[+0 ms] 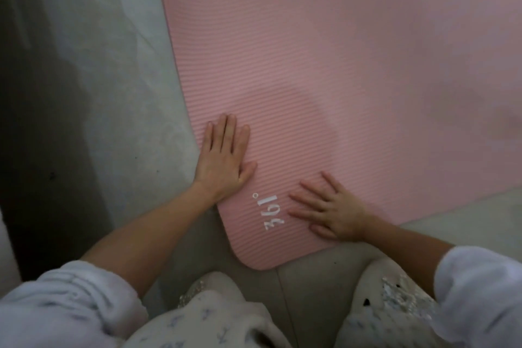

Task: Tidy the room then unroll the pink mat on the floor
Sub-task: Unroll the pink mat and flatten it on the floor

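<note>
The pink mat [324, 65] lies unrolled and flat on the floor, ribbed, with a white "361°" print near its closest corner. My left hand [224, 158] rests palm down on the mat close to its left edge, fingers together and straight. My right hand [330, 209] lies palm down near the mat's near edge, to the right of the print, fingers spread. Neither hand holds anything.
Pale grey floor [93, 71] runs along the mat's left side, with a dark shadowed strip [34, 121] at the far left. My knees in light patterned trousers [389, 299] are on the floor just in front of the mat's corner.
</note>
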A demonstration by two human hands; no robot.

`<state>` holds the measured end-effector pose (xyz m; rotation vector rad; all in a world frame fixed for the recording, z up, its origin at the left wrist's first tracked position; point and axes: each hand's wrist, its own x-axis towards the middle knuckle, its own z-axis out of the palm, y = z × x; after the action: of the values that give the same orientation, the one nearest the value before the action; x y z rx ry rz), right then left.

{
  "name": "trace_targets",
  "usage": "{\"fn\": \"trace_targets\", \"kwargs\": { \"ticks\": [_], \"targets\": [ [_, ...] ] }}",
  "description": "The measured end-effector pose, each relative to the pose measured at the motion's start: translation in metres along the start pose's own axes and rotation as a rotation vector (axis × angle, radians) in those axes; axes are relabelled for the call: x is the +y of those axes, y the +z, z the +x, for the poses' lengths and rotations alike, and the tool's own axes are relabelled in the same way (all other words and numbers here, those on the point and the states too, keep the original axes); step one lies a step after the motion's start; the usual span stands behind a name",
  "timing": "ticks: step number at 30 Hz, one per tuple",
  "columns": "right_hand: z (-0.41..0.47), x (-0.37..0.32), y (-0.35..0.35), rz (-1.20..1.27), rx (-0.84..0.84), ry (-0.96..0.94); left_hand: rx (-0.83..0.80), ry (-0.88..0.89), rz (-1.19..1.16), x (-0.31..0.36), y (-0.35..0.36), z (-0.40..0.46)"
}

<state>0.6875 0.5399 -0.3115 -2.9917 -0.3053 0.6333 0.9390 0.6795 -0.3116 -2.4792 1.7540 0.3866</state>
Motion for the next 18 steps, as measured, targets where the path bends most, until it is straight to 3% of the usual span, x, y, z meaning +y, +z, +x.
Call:
{"fn": "trace_targets", "kwargs": {
  "ticks": [5,8,12,15,18],
  "targets": [
    [-0.052,0.021,0.006,0.069,-0.115,0.411,-0.121,0.288,0.033,0.072,-0.004,0.019],
    [-0.081,0.036,0.007,0.177,-0.201,0.654,-0.225,0.366,0.070,0.107,-0.012,0.041],
    [-0.095,0.051,0.002,0.335,-0.339,0.775,-0.252,0.422,0.125,0.135,-0.026,0.078],
    [-0.096,0.059,-0.024,0.470,-0.342,0.795,-0.523,0.380,0.151,0.151,-0.052,0.094],
    [-0.091,0.068,-0.066,0.779,-0.403,0.836,-0.781,0.254,0.129,0.159,-0.096,0.098]
  ]
}}
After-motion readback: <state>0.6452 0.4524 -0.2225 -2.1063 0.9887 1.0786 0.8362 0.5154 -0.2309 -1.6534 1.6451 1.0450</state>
